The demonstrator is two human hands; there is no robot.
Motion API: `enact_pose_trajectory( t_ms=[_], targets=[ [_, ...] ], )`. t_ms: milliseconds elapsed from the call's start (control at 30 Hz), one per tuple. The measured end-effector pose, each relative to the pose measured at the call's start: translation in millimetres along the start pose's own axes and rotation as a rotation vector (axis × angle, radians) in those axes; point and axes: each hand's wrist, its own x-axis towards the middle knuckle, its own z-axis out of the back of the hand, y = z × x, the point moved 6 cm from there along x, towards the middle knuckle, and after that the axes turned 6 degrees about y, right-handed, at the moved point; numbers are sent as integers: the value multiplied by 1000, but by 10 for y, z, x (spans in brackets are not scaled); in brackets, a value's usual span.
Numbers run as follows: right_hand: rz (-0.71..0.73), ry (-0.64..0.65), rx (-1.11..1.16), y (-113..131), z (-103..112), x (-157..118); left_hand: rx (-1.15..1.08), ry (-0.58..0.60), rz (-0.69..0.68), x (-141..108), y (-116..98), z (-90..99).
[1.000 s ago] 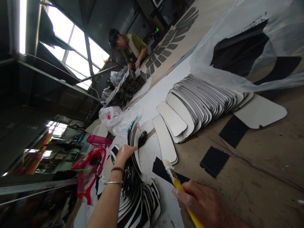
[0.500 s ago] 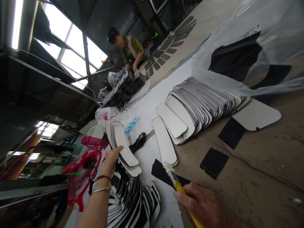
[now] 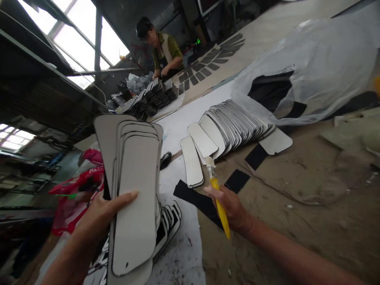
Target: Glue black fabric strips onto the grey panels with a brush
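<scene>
My left hand (image 3: 109,209) grips a small stack of flat, slightly curved white panels with dark edges (image 3: 138,190), its thumb across the top one. The stack is raised close to the camera, above a pile of similar panels (image 3: 170,221) that it partly hides. In my right hand (image 3: 230,206) is a paintbrush with a yellow handle (image 3: 221,213); its pale bristles point away from me. Just beyond the brush lie two loose white panels (image 3: 192,162) (image 3: 203,138) beside a long overlapping row of white panels (image 3: 234,122).
Black strips and squares (image 3: 237,181) lie on the brown table covering (image 3: 267,237). Clear plastic sheeting (image 3: 320,79) covers dark material at the right. A red plastic bag (image 3: 80,186) is at the left. Across the table another person (image 3: 166,51) works behind stacked dark pieces (image 3: 157,95).
My left hand has lifted its stack of white panels toward the camera. My right hand, still holding the brush, now shows farther up in the view.
</scene>
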Motion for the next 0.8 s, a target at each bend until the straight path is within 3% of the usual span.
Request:
enact_pose_trajectory(
  t_ms=[100,167,267,333,467,567,667,733,800],
  targets=[
    [-35,-87,-16,-22,165,127,-8,347,47,-541,116,-482],
    [-78,-186,-17,23,402,232,24,520,85,-763,274,-785],
    [-139,-258,11,161,807,292,40,756,82,-914,504,-1218],
    [-162,-218,5,269,1035,226,45,912,29,-968,575,-1499],
    [-191,-103,-191,381,1386,-94,152,1153,-193,-1043,475,-1989],
    [-232,-77,-380,289,1559,-350,310,1212,-282,-1002,390,-2262],
    [-302,-59,-497,108,1621,-539,450,1107,-340,-869,330,-2403],
    [-341,-24,-543,3,1609,-612,476,1001,-394,-793,269,-2382],
    [-370,5,-567,-54,1587,-643,487,886,-432,-750,222,-2229]
  ],
)
